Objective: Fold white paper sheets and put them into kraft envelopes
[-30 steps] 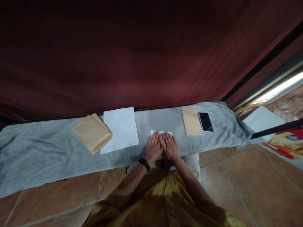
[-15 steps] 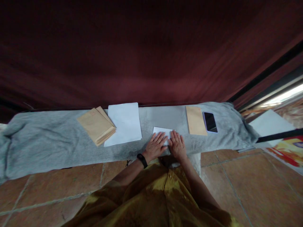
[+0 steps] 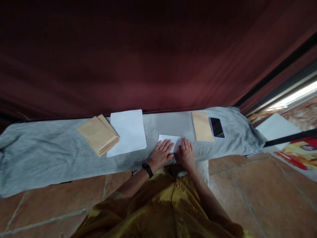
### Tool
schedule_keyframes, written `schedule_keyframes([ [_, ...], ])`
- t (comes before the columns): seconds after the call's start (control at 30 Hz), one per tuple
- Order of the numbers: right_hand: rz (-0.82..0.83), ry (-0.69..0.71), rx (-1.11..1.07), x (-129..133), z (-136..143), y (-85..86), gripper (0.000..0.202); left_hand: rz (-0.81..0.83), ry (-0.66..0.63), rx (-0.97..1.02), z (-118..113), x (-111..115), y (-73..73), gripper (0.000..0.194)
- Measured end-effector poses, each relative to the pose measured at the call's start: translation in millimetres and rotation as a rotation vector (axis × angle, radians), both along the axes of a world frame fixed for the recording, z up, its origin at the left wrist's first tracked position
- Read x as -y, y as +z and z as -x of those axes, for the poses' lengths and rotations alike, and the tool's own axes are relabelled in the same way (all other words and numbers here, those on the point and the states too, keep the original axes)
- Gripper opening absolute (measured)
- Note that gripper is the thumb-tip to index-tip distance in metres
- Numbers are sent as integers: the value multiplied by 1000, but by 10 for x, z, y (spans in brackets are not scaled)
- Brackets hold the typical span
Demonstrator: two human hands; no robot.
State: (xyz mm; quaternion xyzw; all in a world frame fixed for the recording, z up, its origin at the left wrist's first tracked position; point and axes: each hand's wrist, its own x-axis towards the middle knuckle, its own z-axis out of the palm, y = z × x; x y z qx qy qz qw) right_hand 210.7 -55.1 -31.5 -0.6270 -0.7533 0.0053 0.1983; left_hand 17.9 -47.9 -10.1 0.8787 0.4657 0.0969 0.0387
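A small folded sheet of white paper [image 3: 170, 137] lies on the grey cloth close to my body. My left hand [image 3: 160, 156] rests flat on its left part with the fingers stretched out, and a black band circles that wrist. At the paper's right edge, my right hand [image 3: 187, 155] lies with fingers extended and close together. Both palms cover the lower part of the paper. A stack of white sheets [image 3: 128, 132] is left of my hands, partly under a pile of brown envelopes [image 3: 97, 135]. To the right lies a single brown envelope [image 3: 203, 127].
A phone [image 3: 217, 128] lies just right of the single envelope. The grey cloth [image 3: 49, 152] covers a long narrow surface along a dark red upright panel [image 3: 138, 66]. White paper and a colourful package [image 3: 300, 153] are at the far right. Tiled floor [image 3: 262, 185] shows below.
My right hand has slid slightly right, to the paper's edge, uncovering more of it. My left hand stays flat on the paper. The whole view has shifted a little.
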Motion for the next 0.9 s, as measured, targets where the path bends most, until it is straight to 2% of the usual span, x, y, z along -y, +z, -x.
schedule_keyframes([
  [0.2, 47, 160, -28, 69, 276, 80, 56, 5, 11, -34, -6, -13, -41, 59],
  [0.4, 40, 140, 17, 142, 216, 34, 59, -7, 59, -36, 16, 11, -60, 60],
  [0.57, 17, 108, 64, 185, 62, 20, 60, -32, 211, -35, 53, 79, -55, 69],
  [0.73, 13, 102, 69, 200, 29, 34, 60, -35, 363, -19, 6, 57, -18, 65],
  [0.8, 9, 96, 67, 200, 37, 33, 61, -25, 355, -6, -81, 12, 1, 64],
  [0.9, 3, 91, 70, 200, 46, 21, 60, 6, 248, 8, -257, -69, 5, 62],
])
